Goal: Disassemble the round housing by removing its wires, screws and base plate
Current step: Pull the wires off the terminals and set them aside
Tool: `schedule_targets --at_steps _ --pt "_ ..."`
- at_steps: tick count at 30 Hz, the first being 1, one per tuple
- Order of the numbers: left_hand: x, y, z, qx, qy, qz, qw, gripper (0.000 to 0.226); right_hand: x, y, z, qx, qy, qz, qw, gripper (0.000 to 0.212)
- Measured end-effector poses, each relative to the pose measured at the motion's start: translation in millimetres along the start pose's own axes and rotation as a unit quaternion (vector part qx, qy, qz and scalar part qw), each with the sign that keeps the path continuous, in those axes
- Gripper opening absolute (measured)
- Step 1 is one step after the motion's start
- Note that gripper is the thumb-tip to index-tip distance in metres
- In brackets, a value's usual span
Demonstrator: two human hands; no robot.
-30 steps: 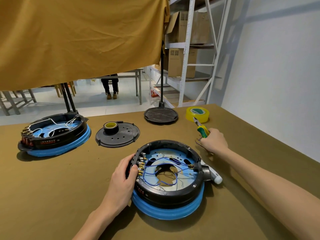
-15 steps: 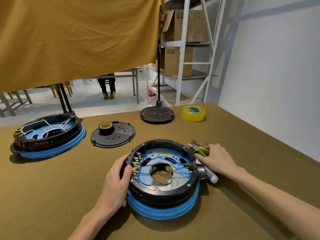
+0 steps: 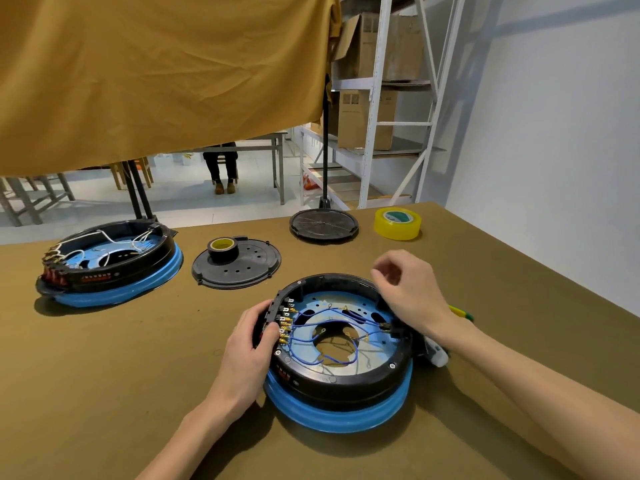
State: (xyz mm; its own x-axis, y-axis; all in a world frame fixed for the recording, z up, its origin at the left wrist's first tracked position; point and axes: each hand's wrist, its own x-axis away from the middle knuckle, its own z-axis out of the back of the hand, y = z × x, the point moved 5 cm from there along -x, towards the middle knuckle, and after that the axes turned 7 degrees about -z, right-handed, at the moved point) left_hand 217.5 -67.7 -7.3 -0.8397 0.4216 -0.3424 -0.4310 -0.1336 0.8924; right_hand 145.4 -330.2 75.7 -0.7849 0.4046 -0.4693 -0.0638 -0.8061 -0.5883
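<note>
The round housing (image 3: 341, 379), a black ring on a blue base, lies on the table in front of me. Blue wires (image 3: 327, 329) run across its pale blue base plate (image 3: 372, 358) to a row of terminals on the left. My left hand (image 3: 251, 348) grips the housing's left rim beside those terminals. My right hand (image 3: 412, 292) hovers over the right rim with loosely curled fingers and holds nothing. Green-and-yellow pliers (image 3: 462, 312) lie on the table behind my right wrist. A white-tipped tool (image 3: 437, 355) sticks out beside the housing's right side.
A second housing (image 3: 110, 271) with white wires sits at far left. Beside it lies a black round cover plate (image 3: 242, 271) carrying a roll of black tape (image 3: 222, 249). A stand's black base (image 3: 323, 225) and a yellow tape roll (image 3: 397, 223) sit at the back. The wall runs along the right.
My right hand brought the pliers in from the back right, laid them on the table beside the housing, and now hangs empty over the right rim. My left hand kept its grip.
</note>
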Motion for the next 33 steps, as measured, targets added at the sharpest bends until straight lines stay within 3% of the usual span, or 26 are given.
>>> schedule_targets --at_steps 3,7,9,12,21,30,33 --pt "-4 1 -1 0.021 -0.016 0.01 1.0 0.056 0 -57 -34 -0.064 -0.097 0.072 0.991 0.005" --pt "-4 -4 -2 -0.004 -0.039 -0.005 0.999 0.054 2 -71 -92 0.077 -0.25 0.053 0.964 0.024" --pt "-3 -7 -2 -0.032 -0.039 -0.012 0.999 0.057 -1 -64 -102 0.114 -0.254 0.028 0.96 0.024" --pt "-3 -12 -1 -0.039 -0.037 -0.01 0.998 0.059 -6 -56 -110 0.077 -0.267 -0.009 0.961 0.018" --pt "-2 0 -2 -0.043 -0.035 -0.038 0.998 0.035 -9 -46 -116 0.031 -0.302 -0.066 0.951 0.012" --pt "-3 -5 -3 -0.041 -0.04 -0.05 0.997 0.034 -6 -46 -115 0.026 -0.294 -0.063 0.953 0.013" --pt "-4 -7 -2 -0.042 -0.038 -0.054 0.997 0.034 -4 -48 -109 0.033 -0.253 -0.032 0.966 0.008"
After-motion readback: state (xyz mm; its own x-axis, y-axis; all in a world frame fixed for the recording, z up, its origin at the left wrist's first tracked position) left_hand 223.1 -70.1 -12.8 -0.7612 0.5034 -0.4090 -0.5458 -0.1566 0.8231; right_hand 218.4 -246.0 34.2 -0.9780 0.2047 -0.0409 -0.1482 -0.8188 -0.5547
